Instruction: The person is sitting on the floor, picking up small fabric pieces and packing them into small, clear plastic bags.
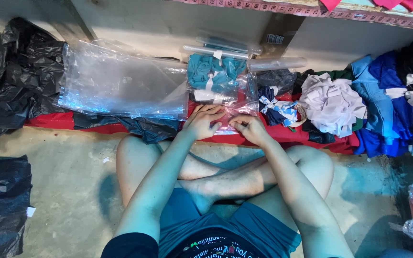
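I sit cross-legged on a concrete floor. My left hand [202, 121] and my right hand [250, 129] rest side by side on a small clear plastic bag [229, 114] that lies on red cloth [283, 134]. Fingers of both hands pinch or press the bag's near edge. Just beyond it lies a clear packet holding folded teal fabric [214, 71] with white ties.
A stack of large clear plastic bags [120, 86] lies to the left. Black plastic bags [10, 71] are piled at far left. To the right sit a white crumpled cloth [333, 102], blue garments [383, 110] and a dark blue-and-white bundle [276, 107]. A table edge [311, 9] runs overhead.
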